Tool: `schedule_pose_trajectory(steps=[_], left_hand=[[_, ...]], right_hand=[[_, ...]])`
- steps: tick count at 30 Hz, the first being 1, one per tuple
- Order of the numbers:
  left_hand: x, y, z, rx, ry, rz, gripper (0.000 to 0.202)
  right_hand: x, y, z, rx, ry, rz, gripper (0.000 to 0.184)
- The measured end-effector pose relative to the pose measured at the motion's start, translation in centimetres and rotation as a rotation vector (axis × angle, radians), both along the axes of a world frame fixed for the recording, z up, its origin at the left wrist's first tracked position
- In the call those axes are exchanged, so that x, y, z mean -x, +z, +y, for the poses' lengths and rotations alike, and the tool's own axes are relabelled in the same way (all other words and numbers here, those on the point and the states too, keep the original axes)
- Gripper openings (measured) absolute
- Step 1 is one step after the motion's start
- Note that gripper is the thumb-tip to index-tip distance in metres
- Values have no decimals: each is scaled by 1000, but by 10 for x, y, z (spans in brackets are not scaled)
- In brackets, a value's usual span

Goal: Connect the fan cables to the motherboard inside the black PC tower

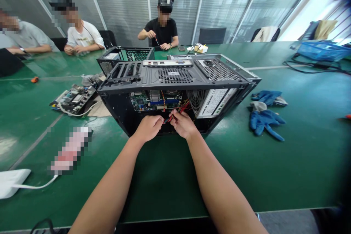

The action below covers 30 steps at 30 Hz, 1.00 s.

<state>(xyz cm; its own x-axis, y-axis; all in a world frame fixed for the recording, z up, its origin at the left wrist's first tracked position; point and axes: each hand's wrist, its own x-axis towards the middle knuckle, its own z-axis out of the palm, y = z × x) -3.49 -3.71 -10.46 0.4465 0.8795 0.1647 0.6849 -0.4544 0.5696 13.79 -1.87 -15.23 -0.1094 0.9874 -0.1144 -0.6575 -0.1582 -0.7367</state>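
A black computer case lies in front of me with its open side facing me. Inside it are a motherboard, a fan and a power supply with a white label. My left hand is closed at the opening, thumb and fingers pinching one end of a bundle of coloured cables. My right hand grips the same bundle just to the right, fingers curled round it. The fingertips of both hands are partly hidden.
Blue gloves lie to the right, and a loose circuit board to the left. A phone is wired to a white block. Behind stands another case; co-workers sit across the table. A blue basket is far right.
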Motion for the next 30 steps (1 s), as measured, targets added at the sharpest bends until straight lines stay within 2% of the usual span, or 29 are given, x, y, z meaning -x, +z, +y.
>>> schedule_pose_trajectory(steps=[2,5,7,9,12,14,17,20,24,26,30], left_hand=[[-2,11,10,212,-72,1,31],[-4,23,28,665,-148,-78,33],[-5,28,37,871,-225,-126,34],[-4,30,43,996,-313,-148,33],[-3,28,47,1035,-361,-155,28],[-2,25,46,961,-329,-133,23],[-4,22,42,731,-266,-27,20],[-8,21,32,408,-213,120,23],[-14,17,14,-85,-11,423,18],[-17,10,7,-176,57,508,19],[-19,-7,-2,-260,114,505,19]], right_hand=[[-1,1,0,-21,21,-9,29],[-2,3,-1,-60,37,-31,30],[-3,4,-2,-80,38,-48,31],[-2,6,-2,-86,34,-64,32],[0,7,-2,-75,4,-96,37],[2,7,-1,-78,-30,-126,38],[7,6,0,-89,-91,-193,41],[11,5,1,-76,-153,-253,43],[14,4,3,-49,-220,-311,39],[15,3,4,-31,-251,-349,37],[16,1,4,-7,-289,-413,34]])
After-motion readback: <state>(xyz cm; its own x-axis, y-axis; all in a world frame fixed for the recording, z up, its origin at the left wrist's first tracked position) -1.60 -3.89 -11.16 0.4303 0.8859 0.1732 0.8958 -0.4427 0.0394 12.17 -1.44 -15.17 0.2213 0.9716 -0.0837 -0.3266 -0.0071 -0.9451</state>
